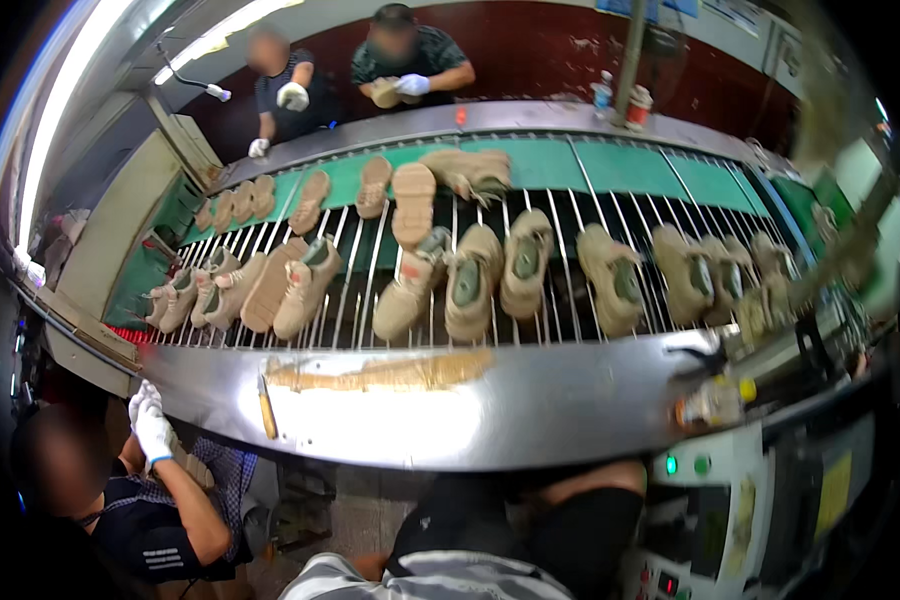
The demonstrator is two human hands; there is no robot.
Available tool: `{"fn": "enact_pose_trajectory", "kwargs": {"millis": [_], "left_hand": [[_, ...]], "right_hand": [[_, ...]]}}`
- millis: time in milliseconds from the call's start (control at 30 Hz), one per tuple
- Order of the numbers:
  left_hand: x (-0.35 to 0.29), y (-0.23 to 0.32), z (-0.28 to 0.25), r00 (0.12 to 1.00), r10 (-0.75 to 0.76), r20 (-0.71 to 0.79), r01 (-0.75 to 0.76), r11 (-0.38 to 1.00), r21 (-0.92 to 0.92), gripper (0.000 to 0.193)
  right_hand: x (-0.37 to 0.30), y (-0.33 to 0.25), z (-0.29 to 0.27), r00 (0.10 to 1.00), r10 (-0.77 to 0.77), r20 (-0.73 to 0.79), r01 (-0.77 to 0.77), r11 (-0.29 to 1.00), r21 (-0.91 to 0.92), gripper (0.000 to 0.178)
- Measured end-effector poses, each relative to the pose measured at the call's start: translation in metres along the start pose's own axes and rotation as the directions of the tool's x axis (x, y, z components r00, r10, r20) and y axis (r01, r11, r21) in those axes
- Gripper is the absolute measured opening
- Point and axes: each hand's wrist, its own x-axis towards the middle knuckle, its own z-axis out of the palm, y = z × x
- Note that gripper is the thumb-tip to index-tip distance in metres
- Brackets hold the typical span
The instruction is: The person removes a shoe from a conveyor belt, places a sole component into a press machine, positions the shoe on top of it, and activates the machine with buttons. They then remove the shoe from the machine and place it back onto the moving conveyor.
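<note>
Beige shoes (400, 305): across a rack of metal rods (573, 300) beyond the worktop (570, 400), some sole-up, apparently ranged for reach from both sides. Yellow-handled tool (268, 412): loose on worktop, seemingly set clear of shoes. Wearer's hands: out of view; grip cannot be told.

The shoes (400, 300) are beige, their linings (465, 285) muted green, the upturned soles (413, 200) tan. The sheeting (550, 168) is green, the worktop (560, 410) silver-grey with a brown patch (380, 373). The wall (540, 60) shows dark red. The wearer's shirt (460, 585) is patterned grey and white, the shorts (450, 525) black; a co-worker's gloves (153, 430) are white, the bottle cap (747, 390) yellow
</note>
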Motion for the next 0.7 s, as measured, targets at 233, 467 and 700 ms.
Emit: {"fn": "enact_pose_trajectory", "kwargs": {"millis": [233,467,700], "left_hand": [[0.084,0.247,-0.075,0.972,0.232,0.026,-0.004,0.124,-0.992,0.051],[0.125,0.15,-0.082,0.874,0.271,0.402,0.39,0.099,-0.915,0.074],[0.077,0.071,0.031,0.871,0.117,0.477,0.076,0.927,-0.367,0.068]], "right_hand": [[0.049,-0.084,-0.003,0.999,0.038,0.011,-0.037,0.997,-0.062,0.015],[0.045,-0.084,-0.011,0.999,0.028,0.045,-0.023,0.995,-0.095,0.016],[0.03,-0.01,-0.018,0.998,-0.055,0.013,0.055,0.998,-0.018,0.016]]}}
